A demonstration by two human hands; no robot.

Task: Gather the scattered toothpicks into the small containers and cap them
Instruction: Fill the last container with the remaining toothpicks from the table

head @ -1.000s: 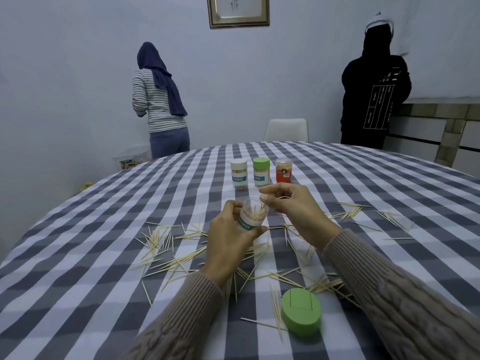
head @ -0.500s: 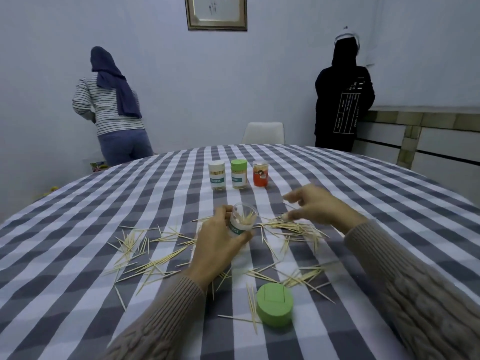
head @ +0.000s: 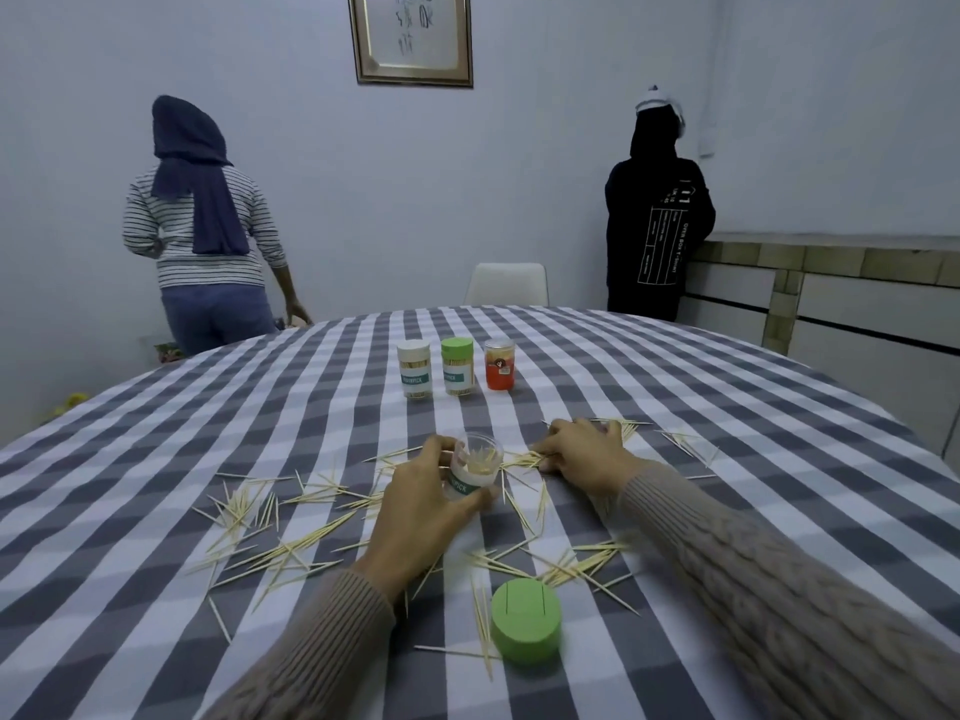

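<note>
Open clear container, no cap, tilted a little, teal-banded label facing the camera; a few toothpicks stand inside. Left hand grips it, fingers and thumb curled round the body, just above or on the checked tablecloth — contact with the cloth cannot be told.

Right hand lies palm down just right of the container, fingers curled onto a small heap of toothpicks. Whether any are pinched cannot be told.

Loose toothpicks lie scattered across the cloth left of the hands, near the front edge and out to the right. Green cap sits flat on the cloth, near the camera, with toothpicks beside and touching it.

Further back, three capped containers in a row, close but apart: white-capped container, green-capped container, orange container.

Beyond the table: white chair, framed picture on the wall, a person in a striped top at left, a person in black at right, both turned away.
</note>
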